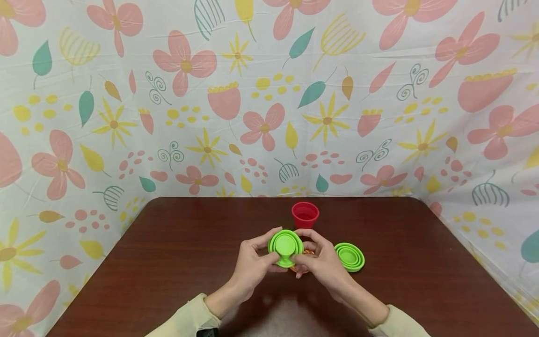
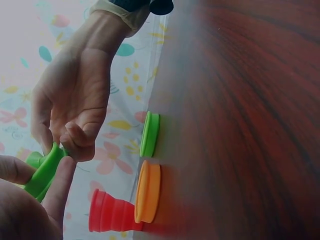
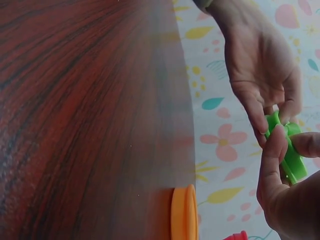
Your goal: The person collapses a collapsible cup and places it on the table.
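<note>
Both hands hold a green collapsible silicone cup (image 1: 285,245) above the table, its ringed face and central disc turned toward the head camera. My left hand (image 1: 250,262) pinches its left side, thumb on the lower face. On the other side my right hand (image 1: 326,262) grips the rim, its thumb pressing near the bottom. The cup's middle bulges out on one side in the left wrist view. Behind the right hand lies a flattened orange collapsible cup (image 2: 148,192), mostly hidden in the head view. A second green collapsible cup (image 1: 349,257) lies flattened to the right.
A red collapsible cup (image 1: 305,214) stands extended, mouth up, beyond the hands. Everything rests on a dark reddish-brown wooden table (image 1: 189,252). A flower-patterned cloth (image 1: 261,93) hangs behind the table and along its sides.
</note>
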`<state>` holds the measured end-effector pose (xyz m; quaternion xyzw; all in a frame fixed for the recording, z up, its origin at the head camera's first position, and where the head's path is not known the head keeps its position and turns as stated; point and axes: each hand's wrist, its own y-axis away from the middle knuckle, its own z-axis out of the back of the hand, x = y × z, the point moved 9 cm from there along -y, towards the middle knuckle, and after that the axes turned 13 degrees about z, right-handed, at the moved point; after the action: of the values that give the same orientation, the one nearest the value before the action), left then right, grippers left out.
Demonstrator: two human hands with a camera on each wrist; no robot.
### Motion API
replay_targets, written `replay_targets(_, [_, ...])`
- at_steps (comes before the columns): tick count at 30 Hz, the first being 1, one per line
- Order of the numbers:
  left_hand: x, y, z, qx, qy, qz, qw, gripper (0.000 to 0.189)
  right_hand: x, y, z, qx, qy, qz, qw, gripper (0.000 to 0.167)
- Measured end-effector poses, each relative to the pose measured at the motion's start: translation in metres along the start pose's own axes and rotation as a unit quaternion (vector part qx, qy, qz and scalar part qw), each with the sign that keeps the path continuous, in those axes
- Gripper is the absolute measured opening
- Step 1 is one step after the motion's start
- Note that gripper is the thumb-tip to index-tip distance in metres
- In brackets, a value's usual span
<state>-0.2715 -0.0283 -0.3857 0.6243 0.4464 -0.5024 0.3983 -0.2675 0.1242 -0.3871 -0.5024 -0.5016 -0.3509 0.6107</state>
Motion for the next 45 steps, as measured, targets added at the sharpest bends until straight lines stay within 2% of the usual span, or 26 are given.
replay_targets(7, [0.0010,0.0011,0.0005,0.005,0.011,0.005,0.9999,0.060,-0.0008,0.0001,-0.0003,0.008,-0.006,0.001,0.9999,0.056])
replay_targets(12, [0.0010,0.0015,-0.0002,0.019,0.015,0.003,0.9997,0.059,-0.0008,0.0002,0.0004,0.020,-0.015,0.004,0.9997,0.057])
replay_targets(20, [0.0036,0.0001,-0.0019,0.076,0.053,0.006,0.9957,0.062,0.0009,-0.0001,0.0018,0.051,-0.050,0.002,0.9975,0.061])
replay_targets(28, [0.0035,0.0037,-0.0052,0.128,0.050,0.015,0.9904,0.065,-0.0010,0.0007,0.0038,0.061,-0.084,-0.017,0.9945,0.065])
replay_targets(38, [0.0035,0.0026,-0.0043,0.139,0.034,0.014,0.9896,0.066,-0.0051,-0.0001,0.0063,0.056,-0.064,-0.015,0.9963,0.067])
replay_targets(45, [0.0009,0.0020,-0.0032,0.129,0.026,0.010,0.9913,0.065,0.0025,-0.0008,0.0060,0.063,-0.004,0.027,0.9977,0.061])
